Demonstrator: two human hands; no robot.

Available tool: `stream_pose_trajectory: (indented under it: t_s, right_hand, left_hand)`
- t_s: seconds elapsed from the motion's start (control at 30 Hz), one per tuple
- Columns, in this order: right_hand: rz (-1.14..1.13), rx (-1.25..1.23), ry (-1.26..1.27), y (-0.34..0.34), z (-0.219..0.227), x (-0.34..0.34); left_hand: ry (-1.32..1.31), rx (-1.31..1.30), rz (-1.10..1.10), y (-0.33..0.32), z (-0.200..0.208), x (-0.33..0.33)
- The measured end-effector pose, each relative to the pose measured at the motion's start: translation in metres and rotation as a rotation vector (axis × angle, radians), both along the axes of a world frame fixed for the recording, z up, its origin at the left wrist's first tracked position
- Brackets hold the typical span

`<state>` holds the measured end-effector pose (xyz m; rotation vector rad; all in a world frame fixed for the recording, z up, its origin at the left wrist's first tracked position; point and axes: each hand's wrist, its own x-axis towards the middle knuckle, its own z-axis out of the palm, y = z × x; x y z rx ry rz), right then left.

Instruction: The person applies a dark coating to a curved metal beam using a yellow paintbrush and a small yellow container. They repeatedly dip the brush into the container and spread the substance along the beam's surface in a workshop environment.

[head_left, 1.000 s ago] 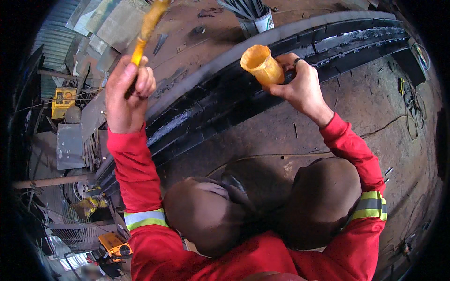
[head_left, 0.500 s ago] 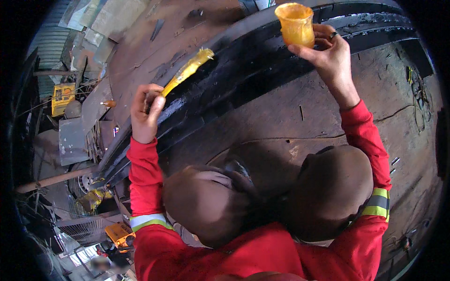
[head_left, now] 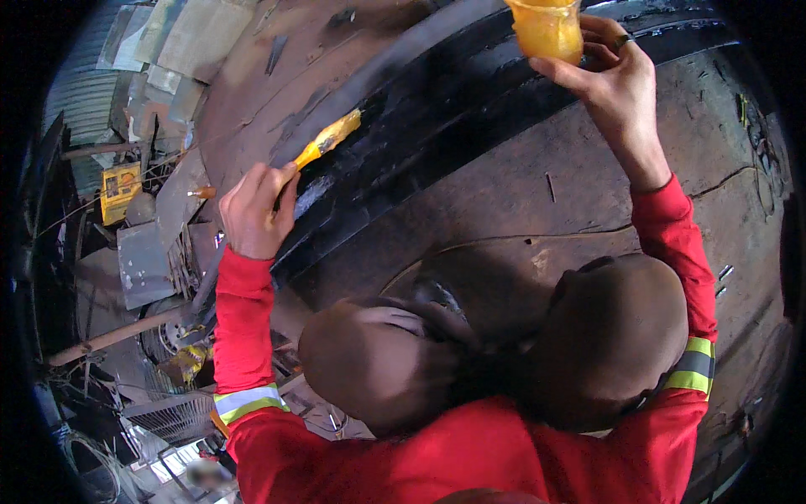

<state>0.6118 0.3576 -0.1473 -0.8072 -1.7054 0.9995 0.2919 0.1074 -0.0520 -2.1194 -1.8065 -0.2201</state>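
My left hand (head_left: 259, 208) is closed round the handle of a paintbrush (head_left: 329, 139) coated in yellow-orange. The brush points up and to the right, its bristles over or against a long black curved metal piece (head_left: 420, 139); I cannot tell whether they touch it. At the upper right my right hand (head_left: 617, 92) grips a translucent cup (head_left: 547, 35) smeared with the same yellow-orange stuff. The cup's rim is cut off by the top of the picture. A pale, whitish patch (head_left: 312, 195) shows on the black piece near my left hand.
A brown, dusty floor (head_left: 537, 185) lies round the black piece, with a thin cable (head_left: 470, 249) across it. At the left are metal sheets (head_left: 143, 260), a yellow box (head_left: 120, 193), a rusty pipe (head_left: 117, 334), a wheel (head_left: 172, 332) and a wire grille (head_left: 180, 416).
The brush in my left hand has tilted lower, and its tip has come down and left over the black piece. My right hand has moved up and right with the cup.
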Motion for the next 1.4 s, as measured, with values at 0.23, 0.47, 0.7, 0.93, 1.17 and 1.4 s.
stream_pose_trajectory:
  t_s: [0.23,0.47,0.7,0.93,1.17,1.4]
  right_hand:
    - [-0.013,-0.002,0.026,0.007,-0.006,0.007]
    - [0.059,-0.207,0.331,-0.006,0.013,0.005]
    - [0.046,-0.173,0.209,-0.012,0.029,0.003]
    - [0.042,-0.160,0.283,-0.011,0.027,0.010]
    - [-0.107,0.076,-0.047,0.000,-0.002,0.020]
    - [-0.071,0.031,-0.020,0.001,-0.009,0.020]
  left_hand:
    - [-0.016,-0.016,-0.099,0.073,-0.010,0.019]
    - [-0.026,-0.052,-0.032,0.028,-0.025,0.000]
    - [-0.012,0.069,-0.115,0.073,-0.032,0.037]
    - [0.010,0.032,-0.019,0.051,-0.023,0.028]
    - [-0.325,-0.021,0.146,0.028,0.024,-0.004]
    - [-0.147,-0.078,0.061,0.031,0.028,-0.015]
